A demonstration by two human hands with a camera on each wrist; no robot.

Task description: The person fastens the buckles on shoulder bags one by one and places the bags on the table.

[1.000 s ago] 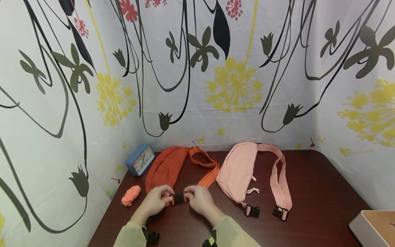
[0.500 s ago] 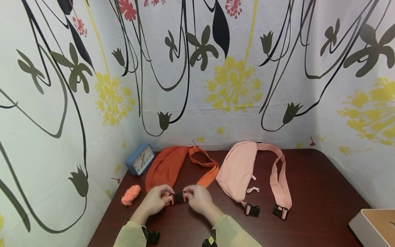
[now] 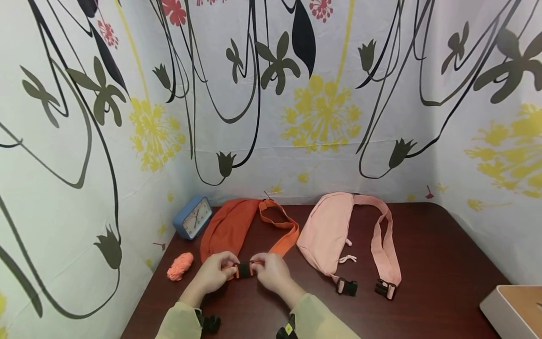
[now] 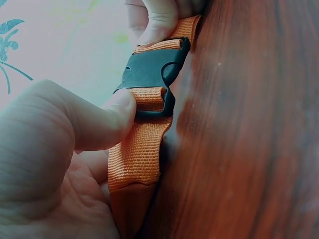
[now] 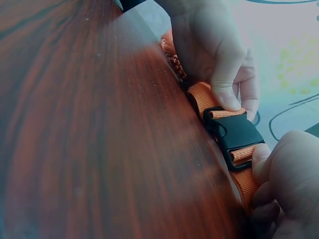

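Both hands are at the black side-release buckle (image 3: 243, 270) of an orange waist bag (image 3: 226, 223). The buckle's two halves sit joined, with orange webbing (image 4: 137, 154) threaded through each end. My left hand (image 3: 214, 273) pinches the buckle's left end, thumb on the webbing loop. On the opposite end, my right hand (image 3: 273, 273) pinches between thumb and fingers. In the right wrist view the buckle (image 5: 239, 132) lies flat-side up close over the table edge line. The bag's orange strap (image 3: 285, 240) loops behind the right hand.
A pink waist bag (image 3: 326, 233) lies to the right, its buckle halves (image 3: 347, 287) apart. At left are a blue clock (image 3: 192, 217) and a coral yarn bundle (image 3: 179, 266). A white-sided box (image 3: 504, 306) stands at the right front of the dark wooden table (image 3: 440, 263).
The hands keep their hold on the joined buckle. Only a slight shift of the head view shows.
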